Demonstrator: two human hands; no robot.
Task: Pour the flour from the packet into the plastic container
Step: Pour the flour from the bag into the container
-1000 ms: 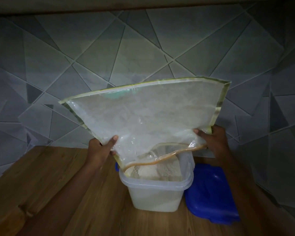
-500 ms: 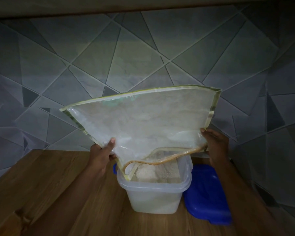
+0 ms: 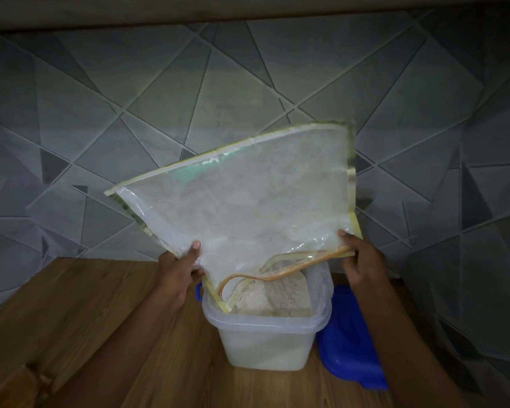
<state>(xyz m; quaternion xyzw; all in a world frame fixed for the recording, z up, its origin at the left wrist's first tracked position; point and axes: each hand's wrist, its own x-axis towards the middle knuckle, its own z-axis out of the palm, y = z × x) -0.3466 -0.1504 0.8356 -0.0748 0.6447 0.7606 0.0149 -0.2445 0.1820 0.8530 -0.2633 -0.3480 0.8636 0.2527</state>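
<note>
Far left of the plastic container [image 3: 265,346] and behind it, grey tiled wall [image 3: 42,136] cut into triangles. Left of the container, bare wooden tabletop [image 3: 71,325], dimly lit. Just above and left of the container's left rim, left hand [image 3: 177,272], thumb pressed on the near face of the packet [image 3: 248,201], fingers curled under it, pinching the packet's lower left edge. Against the container's left wall near the rim, a small blue tab [image 3: 199,291], partly hidden by that hand. Directly above the container, the packet: large, clear plastic with a yellowish border, held upside down and tilted, sealed end high toward the upper right, open mouth low. Mouth rimmed in orange-brown, sagging open, lowest corner dipping inside the container at the left rim. Film dusted white inside; how much flour sits in it, hard to tell. Inside the container, flour [image 3: 277,295] heaped in a pale mound close to the rim, more showing through the translucent walls. Container upright on the tabletop, lid off. Just above and right of the container's right rim, right hand [image 3: 362,260], thumb on the front, other fingers behind the film, gripping the packet's lower right corner beside the mouth. Right of the container, just beside its base, a blue lid [image 3: 348,348] lying on the tabletop.
</note>
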